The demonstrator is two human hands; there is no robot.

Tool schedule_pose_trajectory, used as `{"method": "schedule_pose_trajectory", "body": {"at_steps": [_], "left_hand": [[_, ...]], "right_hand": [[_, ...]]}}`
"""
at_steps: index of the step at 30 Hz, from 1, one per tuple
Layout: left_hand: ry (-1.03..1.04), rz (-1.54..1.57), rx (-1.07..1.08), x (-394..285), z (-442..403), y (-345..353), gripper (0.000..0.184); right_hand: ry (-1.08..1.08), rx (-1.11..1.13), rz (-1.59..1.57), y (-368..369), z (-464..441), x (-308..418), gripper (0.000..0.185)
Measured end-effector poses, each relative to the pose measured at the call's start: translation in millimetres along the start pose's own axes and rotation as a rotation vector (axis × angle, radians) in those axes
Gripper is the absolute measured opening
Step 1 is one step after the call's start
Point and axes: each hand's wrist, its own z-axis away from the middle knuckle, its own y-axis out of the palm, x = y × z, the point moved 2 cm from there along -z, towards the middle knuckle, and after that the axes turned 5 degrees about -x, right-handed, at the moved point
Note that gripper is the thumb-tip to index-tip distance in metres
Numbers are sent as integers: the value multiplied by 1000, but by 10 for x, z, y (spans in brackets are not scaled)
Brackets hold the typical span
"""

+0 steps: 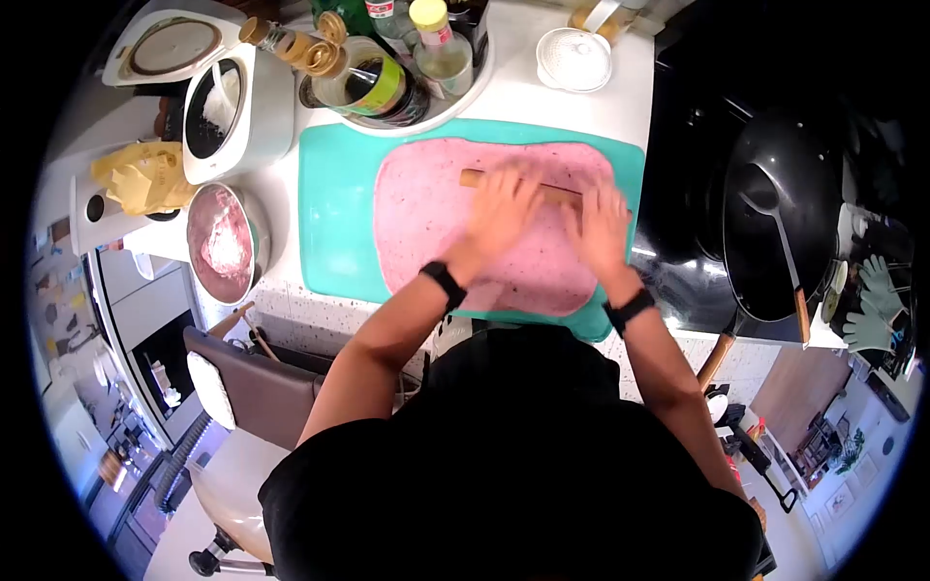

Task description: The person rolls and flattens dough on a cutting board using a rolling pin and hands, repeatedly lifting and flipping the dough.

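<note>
A sheet of pink dough (426, 213) with small dark flecks lies flattened over a turquoise mat (334, 232). Across its upper part rests a wooden rolling pin (560, 195), partly covered by my hands. My left hand (506, 208) lies over the pin's left-middle part, fingers stretched forward and blurred by motion. Nearer the pin's right end, my right hand (599, 223) presses down with its fingers extended and a little apart. Neither hand appears wrapped round the pin.
Left of the mat stand a metal bowl (260, 232) with pink residue and an open white container (266, 126) of white powder. Bottles (446, 68) crowd a round tray behind. A white strainer-like cup (573, 60) sits back right. Right, a black wok (785, 261) holds a ladle (787, 242).
</note>
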Motion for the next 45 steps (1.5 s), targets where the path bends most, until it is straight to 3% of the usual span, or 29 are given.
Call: {"method": "schedule_pose_trajectory", "body": {"at_steps": [4,10,12,14,16,20,23,24,26,29,33,35,40,43,45], "left_hand": [[62,15,-23,-6,190,-117,42],[3,23,-10,186,6,-381,41],[-104,-119,102,346,93,-407,45],[-118,-136,32,426,56,-371,48],[-143,-152,-32,539,-24,-297,51],[-53,-229,-77,713,-489,-251,56],[-199,-149,159,771,-716,-275,58],[-200,-145,155,764,-658,-250,58],[-29,-261,-49,754,-444,-196,59],[-54,-158,29,659,-60,-221,60],[-42,-155,50,706,-276,-210,61],[-39,-279,-52,731,-542,-185,63],[2,-154,-54,430,205,-309,62],[-134,-30,85,141,533,-564,60],[-354,-24,497,111,245,-746,57]], "right_hand": [[-80,173,92,160,181,-197,47],[-312,166,33,-14,-404,-37,45],[-219,226,-13,157,-345,69,47],[-133,281,-52,350,-384,151,49],[-182,22,220,466,-443,204,59],[-89,19,320,679,-984,101,65],[36,121,203,678,-1223,45,68],[34,121,208,658,-1171,43,68],[2,117,194,653,-969,92,68],[-61,57,234,577,-503,220,67],[-47,36,225,597,-778,186,68],[-96,28,215,598,-1070,107,71],[-170,-3,181,562,-184,186,67],[-107,80,73,373,264,393,65],[83,367,21,272,153,389,67]]}}
